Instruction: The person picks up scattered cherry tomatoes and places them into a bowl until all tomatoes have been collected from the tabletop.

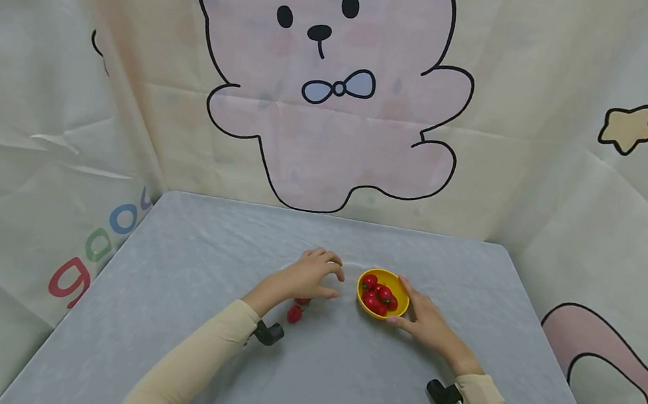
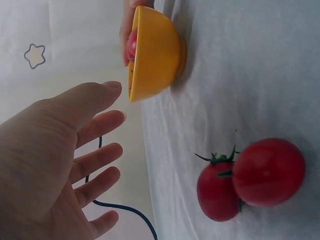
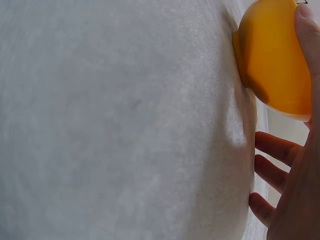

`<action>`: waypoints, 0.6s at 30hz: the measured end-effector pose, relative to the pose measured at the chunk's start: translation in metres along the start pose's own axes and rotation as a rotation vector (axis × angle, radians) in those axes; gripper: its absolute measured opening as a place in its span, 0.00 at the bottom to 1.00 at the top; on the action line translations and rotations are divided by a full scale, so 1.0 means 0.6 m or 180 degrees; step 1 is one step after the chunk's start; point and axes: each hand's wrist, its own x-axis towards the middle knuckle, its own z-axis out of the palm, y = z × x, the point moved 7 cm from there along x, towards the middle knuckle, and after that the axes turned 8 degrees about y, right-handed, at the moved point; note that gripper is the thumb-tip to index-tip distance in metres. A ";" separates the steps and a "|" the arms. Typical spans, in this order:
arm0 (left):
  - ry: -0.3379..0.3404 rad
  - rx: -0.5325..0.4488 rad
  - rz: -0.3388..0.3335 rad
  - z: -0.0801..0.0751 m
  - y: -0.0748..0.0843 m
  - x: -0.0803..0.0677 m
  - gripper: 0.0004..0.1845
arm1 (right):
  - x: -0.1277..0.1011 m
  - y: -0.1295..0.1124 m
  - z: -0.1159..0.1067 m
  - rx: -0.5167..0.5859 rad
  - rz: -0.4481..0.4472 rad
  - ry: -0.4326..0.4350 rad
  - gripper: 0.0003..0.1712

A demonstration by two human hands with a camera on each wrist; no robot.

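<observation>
In the head view a yellow bowl (image 1: 358,294) stands on the table with several small red cherry tomatoes (image 1: 369,302) inside. My right hand (image 1: 427,320) holds the bowl from its right side, thumb near the front rim and index finger along the far right; the other fingers stretch past it in the right wrist view. My left hand (image 1: 306,276) hovers left of the bowl, holding nothing, its fingers spread and slightly bent in the left wrist view. Below it, two loose cherry tomatoes, one in front (image 2: 269,172) and one with a green stem (image 2: 217,192), lie touching on the cloth.
A pale grey-blue cloth (image 1: 352,378) covers the table. Printed fabric with a cartoon bear (image 1: 331,143) hangs behind the far edge, and more fabric hangs on both sides. Each wrist carries a small black camera, one on the left (image 1: 269,334) and one on the right (image 1: 443,393).
</observation>
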 end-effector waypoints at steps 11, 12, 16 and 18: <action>0.0012 -0.0075 -0.0046 0.003 -0.019 -0.024 0.17 | 0.001 0.005 0.003 -0.0028 0.0012 -0.0024 0.56; 0.0010 -0.0101 -0.0057 0.003 -0.020 -0.026 0.17 | 0.001 0.005 0.003 -0.0020 0.0011 -0.0022 0.56; -0.0002 -0.0132 -0.0122 0.003 -0.028 -0.036 0.17 | 0.000 0.006 0.003 -0.0009 0.0009 -0.0006 0.56; 0.0000 -0.0141 -0.0141 0.004 -0.033 -0.041 0.17 | 0.000 0.007 0.003 -0.0015 0.0002 0.0003 0.56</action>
